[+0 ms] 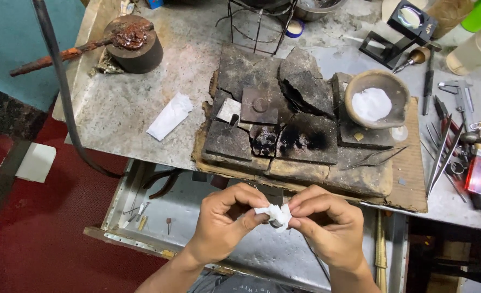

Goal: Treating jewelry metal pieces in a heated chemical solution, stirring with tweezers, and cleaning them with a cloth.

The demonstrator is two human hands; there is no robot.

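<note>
Both hands meet over the open drawer [143,217] below the bench edge, where anything dropped would likely land in the metal tray and not on the red floor [45,244]. The left hand [224,217] is closed in a pinch on one side of a small crumpled white paper [274,215]; the right hand [324,220] pinches the other side, thumb and forefinger tight, the remaining fingers curled. The paper sits between the fingertips, wrinkled and soft, and whether something is folded inside it cannot be told. Beyond the hands lies a stack of charred blocks [284,125], cracked, grey and soot-black at the centre, set on a worn board [414,179] that seems to shield the speckled metal bench [121,108] from heat. A small square plate [259,106] rests on the blocks. To the right a rough clay bowl [377,97] holds white powder, close to the burn area, within easy reach. Thin tweezers [376,157] lie at the front of the blocks. A folded white slip [170,115] lies flat on the bench to the left. At the far left a dark round block [133,43] carries a rusty rod stuck in reddish, glossy pitch. Files and hand tools [457,146] crowd the right edge, and a black folding loupe [400,32] stands behind them.
</note>
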